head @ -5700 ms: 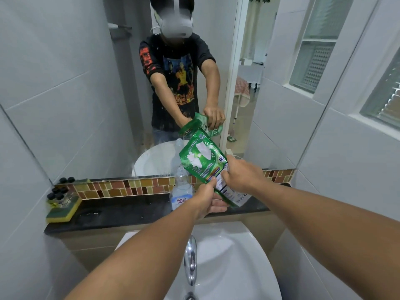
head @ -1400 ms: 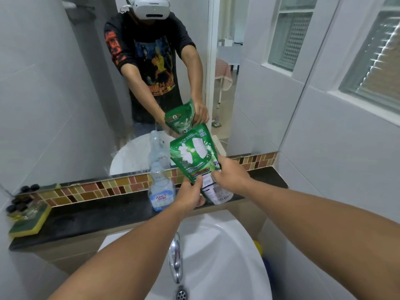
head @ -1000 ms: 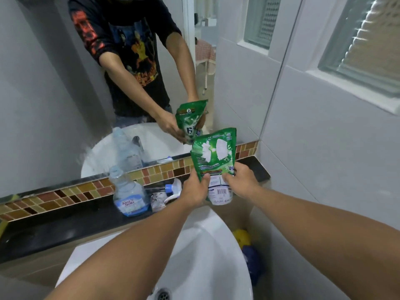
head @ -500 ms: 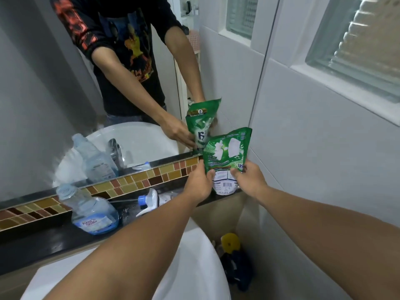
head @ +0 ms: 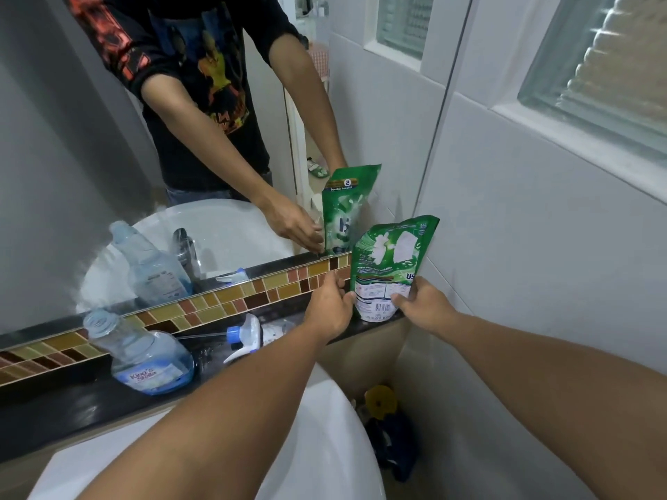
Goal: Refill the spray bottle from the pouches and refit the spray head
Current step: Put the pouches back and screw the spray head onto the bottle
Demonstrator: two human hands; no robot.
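Observation:
A green refill pouch [head: 391, 263] stands upright at the right end of the black ledge [head: 72, 405], leaning close to the white wall. My left hand [head: 330, 306] pinches its lower left edge and my right hand [head: 422, 306] grips its lower right corner. The clear spray bottle [head: 144, 357], with no head on its open neck, stands further left on the ledge with blue liquid in its bottom. The white spray head [head: 247, 337] with a blue nozzle lies on its side between the bottle and my left hand.
A mirror [head: 108, 157] rises behind the tiled strip [head: 231, 299] and reflects the person, bottle and pouch. A crumpled clear wrapper [head: 279, 326] lies by the spray head. The white basin [head: 335, 445] sits below my arms. Yellow and dark items [head: 380, 402] lie on the floor at right.
Both hands carried the pouch from beside the bottle to the right end of the ledge and lowered it until its base rests there. The view swung right with it.

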